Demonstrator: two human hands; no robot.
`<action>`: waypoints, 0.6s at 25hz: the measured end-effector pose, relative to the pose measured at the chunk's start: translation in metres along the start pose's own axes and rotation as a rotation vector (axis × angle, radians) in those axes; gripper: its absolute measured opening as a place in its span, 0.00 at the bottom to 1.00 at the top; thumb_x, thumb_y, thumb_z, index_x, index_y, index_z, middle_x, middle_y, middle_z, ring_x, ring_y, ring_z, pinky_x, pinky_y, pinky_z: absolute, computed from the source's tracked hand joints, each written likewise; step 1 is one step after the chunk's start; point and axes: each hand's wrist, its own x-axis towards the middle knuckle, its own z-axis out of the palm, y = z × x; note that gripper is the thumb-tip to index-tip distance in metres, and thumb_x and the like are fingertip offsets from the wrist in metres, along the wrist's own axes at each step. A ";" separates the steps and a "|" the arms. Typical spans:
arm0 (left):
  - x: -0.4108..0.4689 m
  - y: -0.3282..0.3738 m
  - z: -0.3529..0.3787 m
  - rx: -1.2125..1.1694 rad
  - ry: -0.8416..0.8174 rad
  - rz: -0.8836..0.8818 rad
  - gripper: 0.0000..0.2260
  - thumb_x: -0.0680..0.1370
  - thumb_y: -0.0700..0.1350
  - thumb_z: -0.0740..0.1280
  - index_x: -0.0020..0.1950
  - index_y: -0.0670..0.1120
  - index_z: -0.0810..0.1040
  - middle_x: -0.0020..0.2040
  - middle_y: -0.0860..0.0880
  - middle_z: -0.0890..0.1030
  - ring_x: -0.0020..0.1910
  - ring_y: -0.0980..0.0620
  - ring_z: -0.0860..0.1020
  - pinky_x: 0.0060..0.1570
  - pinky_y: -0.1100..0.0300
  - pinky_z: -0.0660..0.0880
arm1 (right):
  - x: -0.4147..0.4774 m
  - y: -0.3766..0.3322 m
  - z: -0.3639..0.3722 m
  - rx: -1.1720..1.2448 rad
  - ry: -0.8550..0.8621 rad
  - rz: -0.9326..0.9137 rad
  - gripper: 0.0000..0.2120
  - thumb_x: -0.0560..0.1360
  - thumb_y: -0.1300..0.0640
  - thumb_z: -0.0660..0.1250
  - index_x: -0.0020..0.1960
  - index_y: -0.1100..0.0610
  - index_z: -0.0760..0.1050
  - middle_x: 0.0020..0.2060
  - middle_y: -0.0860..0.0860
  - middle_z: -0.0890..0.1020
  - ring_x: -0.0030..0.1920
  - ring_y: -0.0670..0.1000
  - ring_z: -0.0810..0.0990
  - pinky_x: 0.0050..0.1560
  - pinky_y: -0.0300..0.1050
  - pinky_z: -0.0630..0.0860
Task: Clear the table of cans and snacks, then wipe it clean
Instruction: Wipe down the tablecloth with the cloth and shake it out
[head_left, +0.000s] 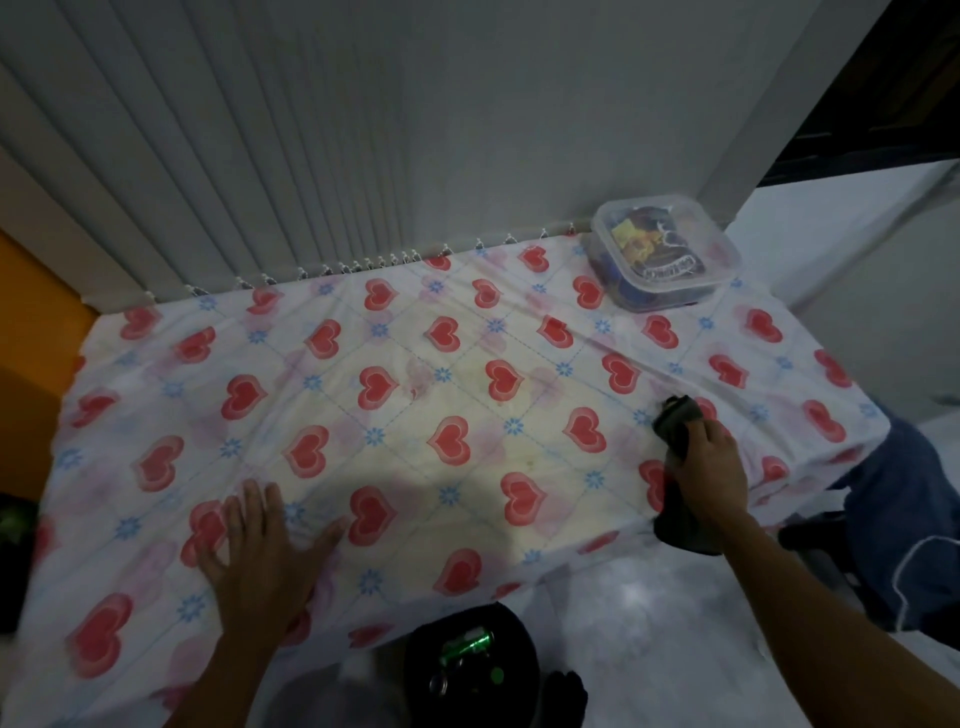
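The table (447, 374) wears a white cloth printed with red hearts and blue flowers, yellowish at its middle. My right hand (711, 467) presses a dark grey rag (678, 421) onto the cloth near the right front; the rag's tail hangs over the front edge. My left hand (260, 551) lies flat on the cloth at the left front, fingers spread. A clear lidded plastic box (665, 254) with snack packets inside stands at the far right corner. Below the front edge, a black bin (470, 665) holds a green can (467, 647).
Pale vertical blinds (234, 156) and a white wall run along the table's far edge. Blue fabric (904, 519) hangs over a dark chair at the right. An orange surface (31, 312) is at the left. The floor in front is light grey.
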 end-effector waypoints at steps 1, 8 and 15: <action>0.000 0.000 0.001 -0.002 0.012 0.006 0.54 0.68 0.83 0.45 0.82 0.46 0.57 0.84 0.45 0.55 0.82 0.42 0.55 0.76 0.32 0.50 | 0.000 0.000 0.000 0.001 0.004 0.000 0.25 0.74 0.59 0.73 0.68 0.62 0.70 0.65 0.62 0.74 0.63 0.63 0.73 0.61 0.59 0.76; -0.001 0.002 -0.003 0.014 -0.030 0.031 0.56 0.68 0.82 0.42 0.82 0.43 0.58 0.84 0.44 0.56 0.82 0.41 0.56 0.75 0.31 0.54 | 0.003 -0.007 -0.010 -0.046 -0.056 0.017 0.26 0.75 0.54 0.72 0.70 0.61 0.70 0.69 0.61 0.70 0.64 0.62 0.70 0.61 0.58 0.76; 0.014 0.061 -0.060 0.100 -0.051 0.191 0.45 0.72 0.71 0.55 0.79 0.40 0.64 0.81 0.37 0.59 0.80 0.36 0.60 0.71 0.29 0.63 | 0.002 -0.066 -0.082 0.121 -0.057 -0.069 0.16 0.75 0.60 0.69 0.61 0.54 0.70 0.55 0.58 0.78 0.53 0.55 0.77 0.52 0.51 0.78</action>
